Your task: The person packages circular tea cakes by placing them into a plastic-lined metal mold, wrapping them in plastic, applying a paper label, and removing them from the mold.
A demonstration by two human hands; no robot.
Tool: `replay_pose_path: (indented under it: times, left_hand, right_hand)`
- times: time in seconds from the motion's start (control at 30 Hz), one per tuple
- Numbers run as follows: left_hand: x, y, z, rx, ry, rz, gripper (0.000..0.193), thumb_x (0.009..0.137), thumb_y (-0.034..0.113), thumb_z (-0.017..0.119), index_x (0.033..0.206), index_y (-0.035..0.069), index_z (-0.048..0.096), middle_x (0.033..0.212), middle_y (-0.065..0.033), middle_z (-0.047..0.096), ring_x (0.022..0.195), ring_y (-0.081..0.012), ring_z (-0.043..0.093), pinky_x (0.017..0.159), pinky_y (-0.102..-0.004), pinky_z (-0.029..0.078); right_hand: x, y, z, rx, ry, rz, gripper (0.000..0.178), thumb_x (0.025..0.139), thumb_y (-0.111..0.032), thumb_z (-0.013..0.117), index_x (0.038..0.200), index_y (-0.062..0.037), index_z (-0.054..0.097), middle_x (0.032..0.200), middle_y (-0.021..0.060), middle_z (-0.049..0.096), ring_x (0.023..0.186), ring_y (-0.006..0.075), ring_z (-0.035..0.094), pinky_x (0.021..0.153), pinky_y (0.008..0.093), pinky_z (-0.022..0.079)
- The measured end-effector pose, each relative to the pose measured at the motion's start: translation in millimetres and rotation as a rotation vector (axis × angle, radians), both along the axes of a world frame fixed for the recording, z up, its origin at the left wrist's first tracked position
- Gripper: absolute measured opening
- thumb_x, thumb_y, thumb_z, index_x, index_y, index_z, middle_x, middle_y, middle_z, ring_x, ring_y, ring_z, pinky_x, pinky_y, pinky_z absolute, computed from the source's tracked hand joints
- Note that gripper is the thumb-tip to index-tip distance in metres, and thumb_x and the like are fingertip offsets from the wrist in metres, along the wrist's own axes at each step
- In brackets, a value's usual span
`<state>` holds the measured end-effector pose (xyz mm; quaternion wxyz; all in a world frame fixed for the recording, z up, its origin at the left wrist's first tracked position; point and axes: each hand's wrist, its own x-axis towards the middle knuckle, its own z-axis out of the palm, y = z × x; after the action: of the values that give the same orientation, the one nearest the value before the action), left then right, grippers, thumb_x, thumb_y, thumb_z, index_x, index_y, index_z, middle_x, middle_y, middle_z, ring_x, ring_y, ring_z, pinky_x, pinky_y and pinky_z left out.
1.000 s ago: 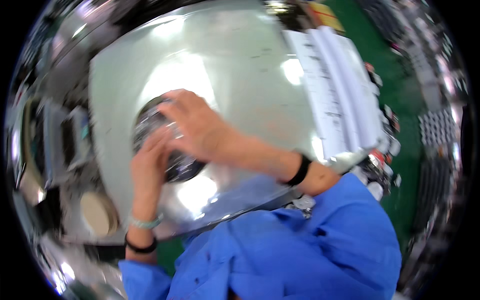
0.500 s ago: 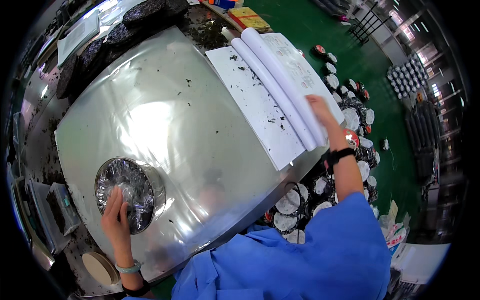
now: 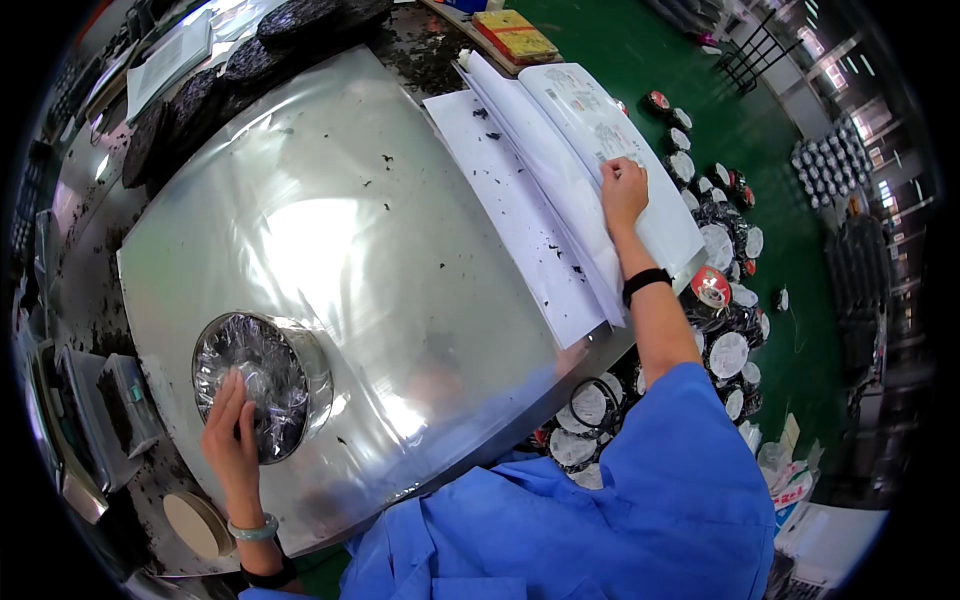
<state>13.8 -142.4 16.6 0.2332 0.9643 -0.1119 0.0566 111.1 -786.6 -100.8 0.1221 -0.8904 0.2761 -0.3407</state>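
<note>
My left hand (image 3: 232, 430) lies with fingers stretched out on the crinkled clear film (image 3: 265, 360) that covers a round metal ring mould (image 3: 318, 375). Dark material shows through the film. On the right, my right hand (image 3: 625, 192) is closed in a pinch over a stack of printed white sheets (image 3: 585, 110); whatever sits between the fingertips is hidden. Beside that hand, a curled white sheet (image 3: 545, 170) bends along the stack. Left of it lies a flat white sheet (image 3: 500, 195) sprinkled with dark flakes. The mould rests on a shiny metal sheet (image 3: 400, 290).
Dark round cakes (image 3: 250, 62) line the far left edge. A yellow and red pack (image 3: 515, 38) lies beyond the paper. Several wrapped round bundles (image 3: 728, 355) crowd the green floor on the right. A pale round disc (image 3: 197, 525) sits near my left wrist.
My right hand has moved away from me and slightly left, and its fingers have come together. The two paper rolls have loosened into a curled sheet. My left hand stays put.
</note>
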Motion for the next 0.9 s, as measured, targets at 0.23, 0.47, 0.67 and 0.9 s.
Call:
replay_pose_path:
  times: [0.23,0.47,0.67,0.9]
  left_hand:
    - [-1.0,11.6,-21.1,-0.031,-0.142,-0.050,0.045,0.081,0.000,0.071,0.123,0.015,0.069,0.131,-0.0117,0.056,0.112,-0.0316,0.059,0.093,-0.0393,0.050]
    - [4.0,8.9,-13.3,0.015,-0.201,-0.107,0.032,0.085,0.017,0.071,0.117,0.015,0.069,0.117,0.0003,0.064,0.117,-0.0212,0.057,0.108,-0.0453,0.032]
    - [-9.6,21.4,-7.4,0.020,-0.121,-0.110,0.024,0.088,0.023,0.067,0.109,0.013,0.072,0.117,-0.0021,0.066,0.117,-0.0206,0.058,0.114,-0.0466,0.026]
    - [-7.4,20.6,-18.5,-0.062,-0.177,-0.080,0.024,0.081,0.017,0.068,0.104,0.012,0.074,0.113,-0.0035,0.069,0.120,-0.0224,0.056,0.115,-0.0465,0.029]
  right_hand:
    - [-48.5,-197.6,123.2,0.150,-0.541,-0.329,0.046,0.097,-0.027,0.051,0.074,0.0104,0.066,0.073,0.0243,0.069,0.063,0.0342,0.066,0.055,0.0502,0.048]
    - [-63.8,102.7,89.6,0.737,0.260,0.873,0.049,0.107,-0.030,0.041,0.142,0.0030,0.038,0.139,0.0135,0.045,0.129,0.0249,0.044,0.112,0.0436,0.037]
    - [-67.3,404.4,143.6,0.002,0.428,1.622,0.071,0.092,-0.035,0.059,0.145,0.0062,0.037,0.155,0.0200,0.034,0.147,0.0385,0.026,0.117,0.0432,0.030]
    - [-59.5,435.3,130.8,-0.391,0.621,1.567,0.068,0.094,-0.037,0.057,0.142,0.0078,0.041,0.153,0.0199,0.037,0.146,0.0341,0.028,0.119,0.0417,0.027]
